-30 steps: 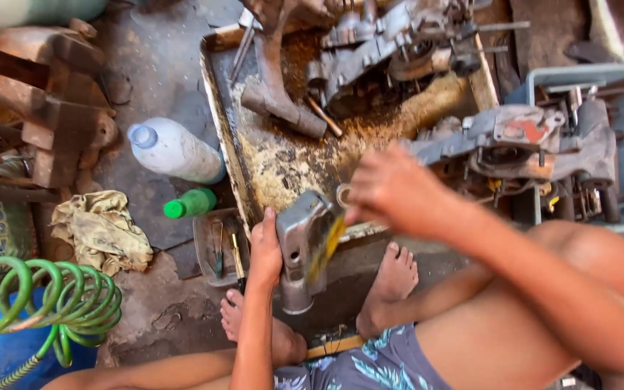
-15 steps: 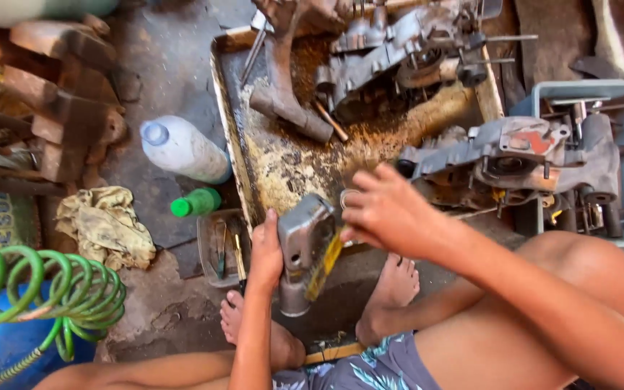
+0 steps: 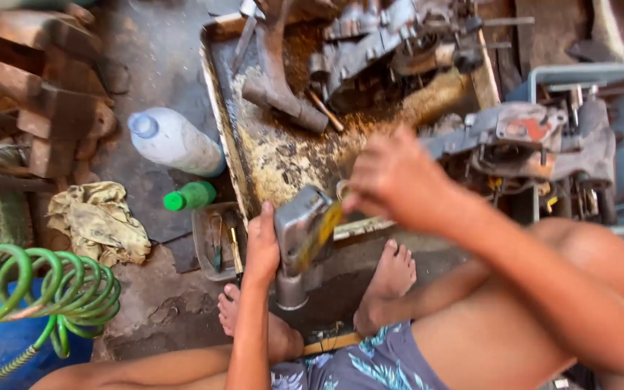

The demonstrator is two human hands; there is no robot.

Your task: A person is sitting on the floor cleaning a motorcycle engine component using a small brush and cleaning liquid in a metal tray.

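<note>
your two hands work a grey metal part (image 3: 299,238) over the edge of the oily metal tray (image 3: 219,123).

your left hand (image 3: 263,245) reaches up from below, arm straight, fingers clamped round the part's left side, holding it upright between your bare feet (on the floor). your right hand (image 3: 391,180) comes in from the right, wrist bent, fingers closed on a blurred yellow brush (image 3: 323,232) laid against the part's face.

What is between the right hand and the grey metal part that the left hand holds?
Only a yellow brush, blurred: the right hand holds it against the grey metal part. The left hand grips that part from its left side. Nothing else visible stands between them.
</note>
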